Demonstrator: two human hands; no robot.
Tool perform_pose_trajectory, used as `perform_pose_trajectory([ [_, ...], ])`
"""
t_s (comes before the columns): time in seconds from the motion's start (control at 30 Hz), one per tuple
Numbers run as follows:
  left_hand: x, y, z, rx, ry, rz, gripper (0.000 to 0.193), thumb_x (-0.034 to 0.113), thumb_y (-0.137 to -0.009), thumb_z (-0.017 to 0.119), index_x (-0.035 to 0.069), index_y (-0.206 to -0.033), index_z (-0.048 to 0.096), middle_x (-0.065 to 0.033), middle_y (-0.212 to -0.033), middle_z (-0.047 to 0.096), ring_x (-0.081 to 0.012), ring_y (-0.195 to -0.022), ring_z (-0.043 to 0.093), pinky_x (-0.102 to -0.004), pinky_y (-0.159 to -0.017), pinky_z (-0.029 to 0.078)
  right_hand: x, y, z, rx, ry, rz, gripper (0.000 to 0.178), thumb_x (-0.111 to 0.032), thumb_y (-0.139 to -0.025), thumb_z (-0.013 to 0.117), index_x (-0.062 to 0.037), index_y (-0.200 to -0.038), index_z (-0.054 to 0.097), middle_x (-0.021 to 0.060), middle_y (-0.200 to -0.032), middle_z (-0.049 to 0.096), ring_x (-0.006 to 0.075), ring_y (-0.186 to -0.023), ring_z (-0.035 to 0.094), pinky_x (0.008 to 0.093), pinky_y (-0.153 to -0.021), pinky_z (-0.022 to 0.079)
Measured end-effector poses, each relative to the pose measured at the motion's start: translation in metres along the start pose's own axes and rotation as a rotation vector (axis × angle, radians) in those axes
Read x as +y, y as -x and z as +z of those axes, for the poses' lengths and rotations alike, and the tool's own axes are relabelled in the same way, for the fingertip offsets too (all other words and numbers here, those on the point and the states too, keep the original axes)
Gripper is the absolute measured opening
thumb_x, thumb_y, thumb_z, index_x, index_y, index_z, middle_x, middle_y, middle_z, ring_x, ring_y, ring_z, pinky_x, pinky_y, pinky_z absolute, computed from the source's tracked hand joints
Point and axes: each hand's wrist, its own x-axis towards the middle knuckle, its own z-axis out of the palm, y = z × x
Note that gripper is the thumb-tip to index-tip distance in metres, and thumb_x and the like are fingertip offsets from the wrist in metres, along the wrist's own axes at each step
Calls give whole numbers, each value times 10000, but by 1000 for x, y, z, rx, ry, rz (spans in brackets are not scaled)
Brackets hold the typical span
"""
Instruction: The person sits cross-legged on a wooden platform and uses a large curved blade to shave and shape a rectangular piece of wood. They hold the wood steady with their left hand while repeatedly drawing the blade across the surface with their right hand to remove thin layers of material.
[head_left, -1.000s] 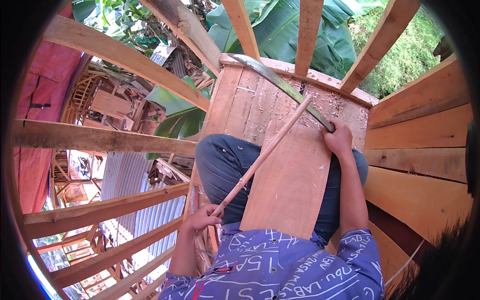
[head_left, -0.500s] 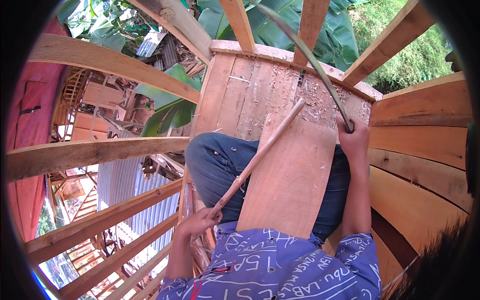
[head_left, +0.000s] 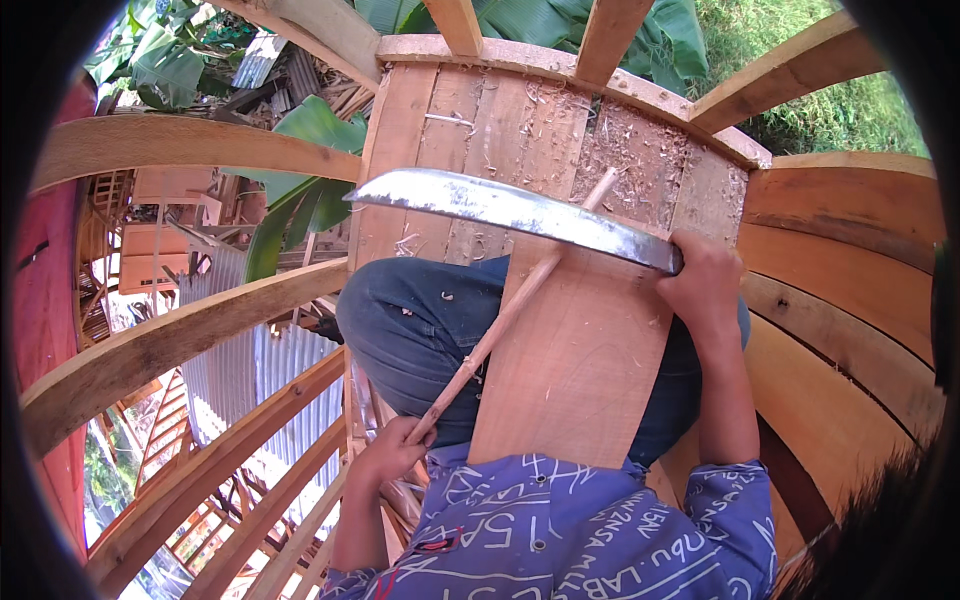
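My left hand point(head_left: 393, 452) is closed around the lower end of a peeled wooden stick point(head_left: 482, 352), which slants up and to the right across a flat board point(head_left: 570, 370) on my lap. In my right hand point(head_left: 700, 285) is the handle of a machete point(head_left: 470, 200). Its long, broad blade points left with the flat side showing, and it crosses over the stick near the stick's far end. I cannot tell whether the blade touches the wood. The handle is mostly hidden in my fist.
Wood shavings lie on the plank floor point(head_left: 460, 130) beyond my knees. Wooden rails point(head_left: 200, 305) stand at the left and far side, with corrugated metal sheets point(head_left: 285, 380) below. A plank wall point(head_left: 840, 220) rises close on my right. Large green leaves point(head_left: 310, 200) reach in at the left.
The machete has swung down from a raised, upright slant to lie across the stick, pointing left. My left hand still grips the stick; the view has shifted slightly.
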Motion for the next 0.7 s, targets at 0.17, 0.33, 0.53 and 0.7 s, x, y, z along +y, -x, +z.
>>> perform_pose_trajectory([
  [0.17,11,-6,-7,-40,-7,-60,178,163,-652,544,2,-723,516,-32,-646,470,-152,-638,469,-313,-594,386,-6,6,2,-27,-28,-43,123,-120,-624,668,-62,-726,633,125,-689,623,333,-663,633,439,-597,484],
  [0.33,5,-3,-4,-19,27,-48,184,156,-669,552,-11,-746,544,-38,-645,497,-147,-634,486,-314,-590,396,-21,7,2,-40,-46,-163,120,-150,-658,681,-63,-718,624,125,-688,627,323,-651,634,423,-587,482],
  [0.53,5,-7,0,-35,37,-61,181,140,-714,567,-23,-791,586,-51,-648,529,-138,-640,506,-314,-591,408,19,-9,5,42,69,35,122,-153,-637,672,-75,-719,627,130,-669,636,333,-655,640,423,-601,497],
  [0.7,-7,-11,-9,-94,22,-14,176,145,-707,565,-12,-780,594,-45,-625,513,-130,-623,506,-304,-581,404,-10,-2,1,-18,-13,-38,111,-121,-616,659,-76,-711,623,115,-689,638,318,-670,644,424,-607,501],
])
